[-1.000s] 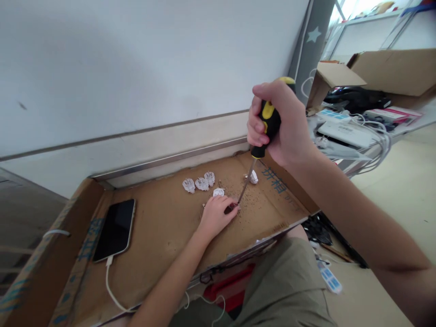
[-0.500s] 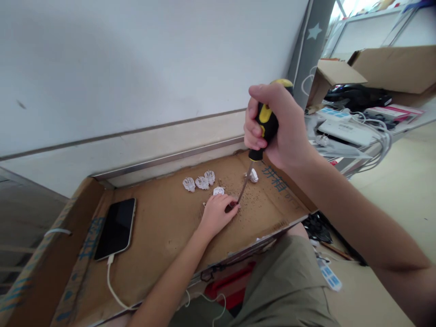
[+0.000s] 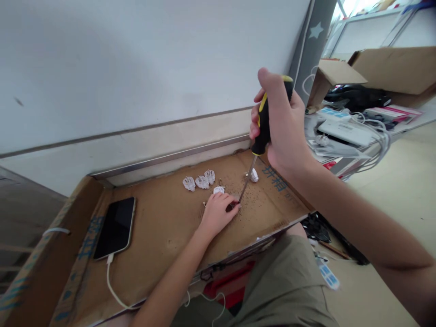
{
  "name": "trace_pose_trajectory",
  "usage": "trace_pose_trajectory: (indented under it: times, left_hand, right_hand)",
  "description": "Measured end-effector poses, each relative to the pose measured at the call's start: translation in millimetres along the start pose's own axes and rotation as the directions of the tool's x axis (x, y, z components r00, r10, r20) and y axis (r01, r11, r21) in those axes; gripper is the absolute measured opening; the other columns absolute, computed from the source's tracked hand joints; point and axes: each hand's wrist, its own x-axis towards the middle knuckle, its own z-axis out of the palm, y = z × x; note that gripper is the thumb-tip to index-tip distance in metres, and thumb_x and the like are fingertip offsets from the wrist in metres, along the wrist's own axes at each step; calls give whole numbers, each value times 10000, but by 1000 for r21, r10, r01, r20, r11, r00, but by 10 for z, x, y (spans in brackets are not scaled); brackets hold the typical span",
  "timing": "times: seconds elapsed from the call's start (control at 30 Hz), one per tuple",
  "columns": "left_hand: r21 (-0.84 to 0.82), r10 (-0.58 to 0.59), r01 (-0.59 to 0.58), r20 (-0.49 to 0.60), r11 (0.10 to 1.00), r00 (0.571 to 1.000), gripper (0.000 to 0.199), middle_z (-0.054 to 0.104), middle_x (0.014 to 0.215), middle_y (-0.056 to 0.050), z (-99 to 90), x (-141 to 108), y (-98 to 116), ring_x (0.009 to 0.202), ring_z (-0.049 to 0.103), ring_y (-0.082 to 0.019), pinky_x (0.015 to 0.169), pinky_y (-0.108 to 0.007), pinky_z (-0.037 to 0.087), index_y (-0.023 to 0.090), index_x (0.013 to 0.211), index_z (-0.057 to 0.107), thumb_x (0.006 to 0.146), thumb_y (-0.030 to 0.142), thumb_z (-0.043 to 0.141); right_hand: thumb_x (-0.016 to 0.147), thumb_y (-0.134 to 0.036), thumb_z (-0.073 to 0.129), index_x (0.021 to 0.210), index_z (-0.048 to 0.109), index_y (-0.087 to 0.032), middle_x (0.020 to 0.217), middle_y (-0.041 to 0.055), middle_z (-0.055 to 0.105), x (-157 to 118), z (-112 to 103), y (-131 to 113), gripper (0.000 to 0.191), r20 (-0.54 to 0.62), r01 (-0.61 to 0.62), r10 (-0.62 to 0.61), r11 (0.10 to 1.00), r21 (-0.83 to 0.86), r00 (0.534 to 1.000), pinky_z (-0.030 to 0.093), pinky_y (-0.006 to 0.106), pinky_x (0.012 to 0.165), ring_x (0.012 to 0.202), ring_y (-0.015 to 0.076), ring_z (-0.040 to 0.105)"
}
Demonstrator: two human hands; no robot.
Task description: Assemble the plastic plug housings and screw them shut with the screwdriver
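My right hand (image 3: 281, 122) is wrapped round the black and yellow handle of a screwdriver (image 3: 261, 140), thumb up near its top. The shaft slants down to the left, and its tip meets the spot at the fingertips of my left hand (image 3: 220, 212). Those fingers are closed round something small and dark, mostly hidden. A white plug part (image 3: 218, 190) lies just beyond the left knuckles. Several more white plugs (image 3: 202, 182) sit in a cluster behind it, and another white plug (image 3: 252, 175) rests behind the screwdriver shaft.
Cardboard (image 3: 163, 218) lines the work surface, with tiny dark specks scattered right of my left hand. A phone (image 3: 116, 228) with a white cable lies at left. At right, a shelf holds power strips (image 3: 335, 113), cables and an open carton (image 3: 398, 68). A white wall stands behind.
My right hand has turned round the screwdriver handle and shifted slightly right, its thumb now pointing higher. The left hand stays in place.
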Motion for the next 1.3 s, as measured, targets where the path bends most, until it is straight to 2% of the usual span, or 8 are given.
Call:
trace_pose_trajectory:
  times: [0.17, 0.33, 0.53, 0.7, 0.87, 1.03, 1.2, 1.3]
  left_hand:
    - [-7, 4, -4, 8, 1000, 1000, 91, 670, 873, -4, -9, 2, 8, 879, 566, -190, 828, -347, 385, 222, 856, 629, 845, 282, 562]
    - [-11, 29, -29, 4, 1000, 1000, 92, 665, 855, -2, -31, -8, 16, 872, 568, -185, 820, -339, 388, 213, 865, 618, 846, 263, 543]
    - [-36, 24, -24, -4, 999, 1000, 82, 665, 836, 4, -38, -7, 25, 859, 581, -178, 809, -331, 402, 213, 854, 623, 835, 236, 546]
    - [-42, 11, -11, -8, 999, 1000, 85, 670, 841, 11, -28, -6, 22, 865, 588, -176, 822, -338, 400, 216, 859, 634, 831, 234, 555]
    - [-34, 13, -13, 0, 999, 1000, 91, 673, 837, -3, -29, -5, 18, 860, 590, -177, 822, -331, 412, 205, 858, 641, 828, 229, 558]
    - [-39, -3, 3, -9, 999, 1000, 95, 677, 850, 0, -32, -3, 22, 858, 595, -175, 811, -328, 417, 209, 850, 648, 834, 246, 562]
    - [-41, -7, 7, -6, 999, 1000, 96, 678, 859, -1, -28, -9, 27, 865, 597, -175, 810, -330, 416, 208, 852, 650, 836, 249, 564]
    - [-34, -10, 10, -3, 999, 1000, 107, 678, 868, -11, -20, -11, 16, 870, 596, -181, 810, -333, 417, 205, 853, 653, 840, 255, 559]
  right_hand:
    - [809, -469, 484, 803, 408, -201, 714, -16, 438, -27, -30, 16, 279, 65, 58, -54, 997, -51, 996, 411, 220, 460, 518, 69, 461]
    - [844, -431, 495, 945, 434, -196, 873, 4, 539, 68, -140, -97, 263, 367, 153, -58, 960, -236, 929, 452, 217, 624, 683, 81, 546]
    - [788, -537, 541, 835, 578, -187, 499, -44, 362, 274, -368, -411, 355, 605, 659, -262, 293, -693, 752, 133, 175, 493, 475, 27, 227]
    - [801, -528, 542, 1058, 549, -263, 737, -31, 558, 340, -483, -613, 369, 802, 795, -28, 164, -585, 596, 248, 165, 501, 530, 29, 390]
    - [769, -780, 284, 831, 563, -224, 490, -3, 401, 243, -448, -719, 625, 683, 654, -4, -286, -701, 730, 167, 201, 415, 392, 68, 223]
    - [737, -576, 518, 1102, 461, -340, 715, -48, 560, 285, -422, -807, 439, 760, 786, 253, -4, -618, 599, 353, 188, 444, 526, 77, 498]
    - [782, -744, 252, 811, 531, -202, 595, 26, 436, 326, -308, -770, 610, 725, 697, 100, -391, -601, 682, 364, 277, 488, 542, 157, 475]
    - [749, -666, 396, 1019, 499, -243, 746, 18, 498, 331, -213, -772, 513, 738, 757, 187, -262, -599, 649, 381, 272, 542, 601, 136, 488]
